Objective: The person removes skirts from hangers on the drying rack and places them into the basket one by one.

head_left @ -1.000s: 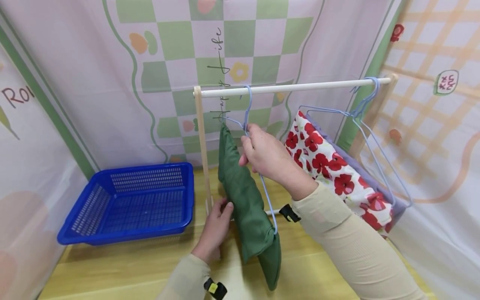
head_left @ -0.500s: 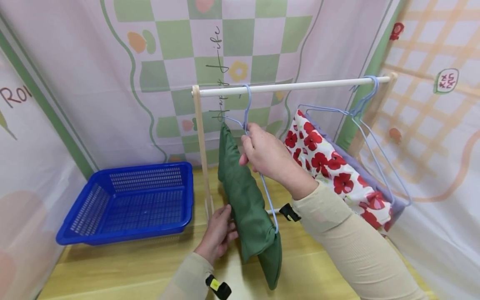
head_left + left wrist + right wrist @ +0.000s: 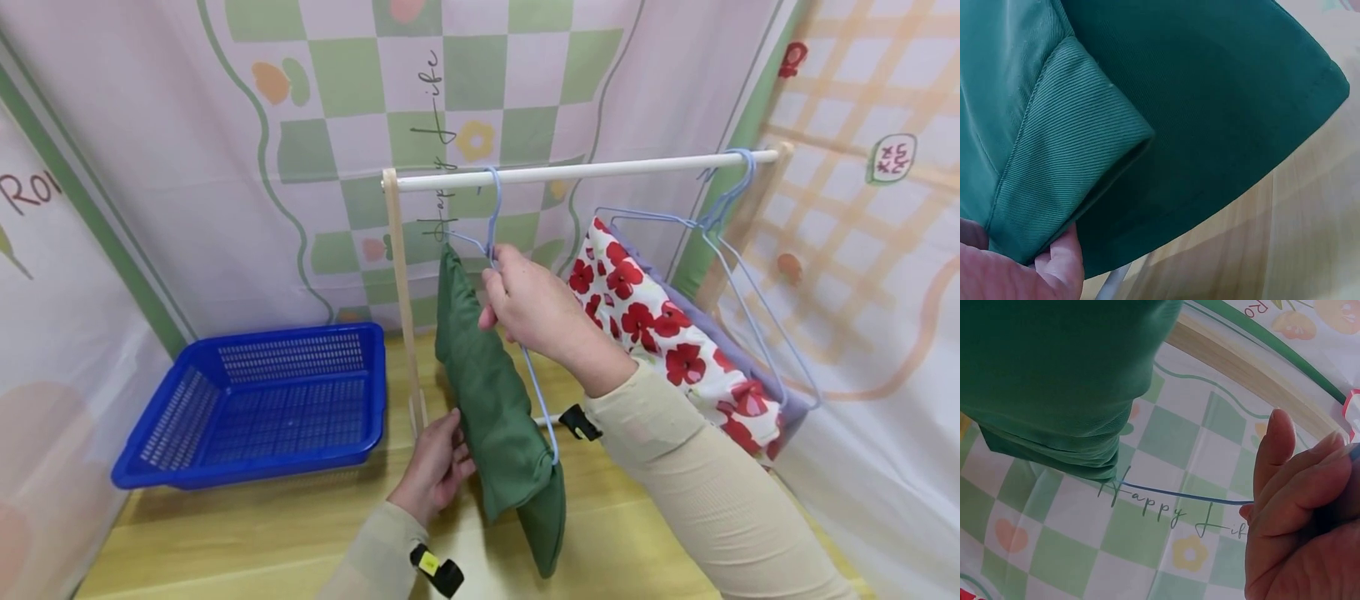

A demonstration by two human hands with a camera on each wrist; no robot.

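Observation:
A green garment [image 3: 487, 400] hangs folded over a light blue clothes hanger [image 3: 538, 392], whose hook sits on the white rail of a small rack. With curled fingers, my right hand [image 3: 532, 308] grips the hanger just under its hook; in the right wrist view part of the hanger's wire runs from those fingers to the cloth. Lower down, at the garment's left side, my left hand [image 3: 435, 467] pinches its hanging edge. The left wrist view shows the thumb and fingers at that hem [image 3: 1066, 144], with part of the fingers hidden by the cloth.
A blue plastic basket [image 3: 292, 408] stands left of the rack's wooden post [image 3: 401, 292]. At the right end of the rail [image 3: 600, 169], a red-flowered white cloth [image 3: 637, 317] and a purple cloth [image 3: 675, 300] hang on blue hangers. Printed curtains enclose the wooden table [image 3: 247, 542].
My left hand has shifted slightly at the garment's edge, and its fingers now show under the hem. The right hand keeps its grip on the hanger.

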